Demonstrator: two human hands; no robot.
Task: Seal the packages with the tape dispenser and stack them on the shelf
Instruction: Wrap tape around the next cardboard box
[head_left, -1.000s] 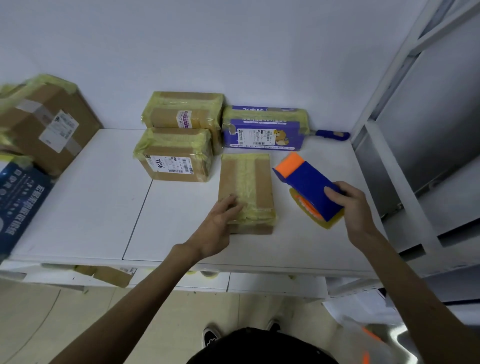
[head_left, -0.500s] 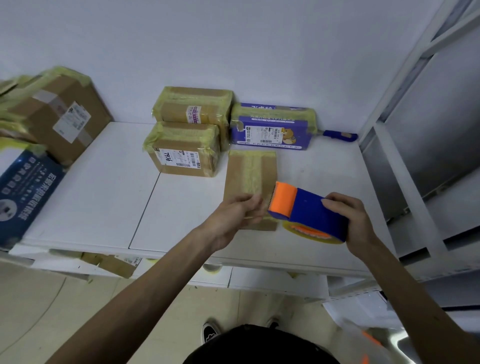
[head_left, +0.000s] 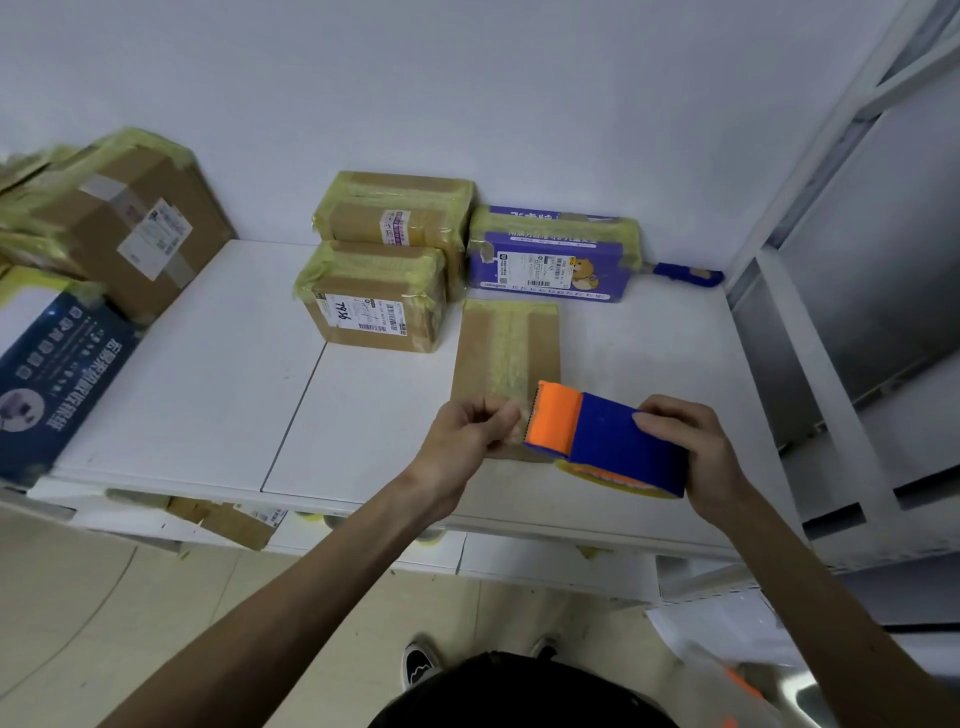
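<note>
The right grip (head_left: 685, 452) clasps the blue body of an orange-and-blue tape dispenser (head_left: 613, 441). Just to its left, the left grip (head_left: 467, 436) pinches what looks like the tape end (head_left: 521, 428) at the toothed orange edge.

Directly beyond both grips, a flat brown package (head_left: 504, 353) lies on the white desk (head_left: 208, 395). One yellowish strip already runs down its middle. It probably needs more tape, then stacking.

Farther beyond, two small taped boxes (head_left: 374, 301) and a taped purple box (head_left: 550, 254) stand by the white wall, seemingly finished.

Far left of the grips sit a large cardboard box (head_left: 140, 228) and a blue carton (head_left: 57, 374). To the right rises a white shelving frame (head_left: 831, 364).
</note>
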